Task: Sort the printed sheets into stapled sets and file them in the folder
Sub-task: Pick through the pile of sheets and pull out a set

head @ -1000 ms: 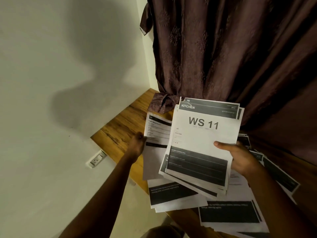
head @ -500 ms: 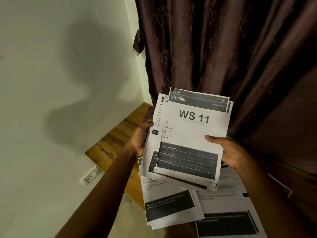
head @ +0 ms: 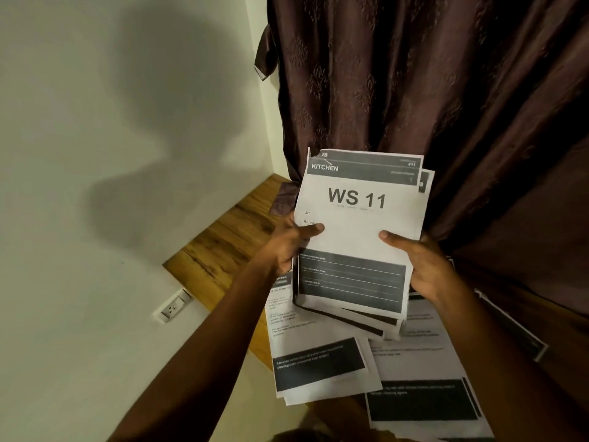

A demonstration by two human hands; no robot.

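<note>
At the centre of the frame both hands hold up a stack of printed sheets (head: 360, 237); the left hand (head: 287, 247) grips its left edge with the thumb across the front, and the right hand (head: 424, 266) pinches the right edge the same way, fingers hidden behind; the top page reads "WS 11", Kitchen. The lower edges are fanned and uneven; the step in hand looks like squaring the set, so loosen both grips slightly and tap the bottom edge on the wooden table (head: 223, 247) before stapling. More loose sheets (head: 318, 362) lie spread at lower centre and right; no stapler or folder is visible.
</note>
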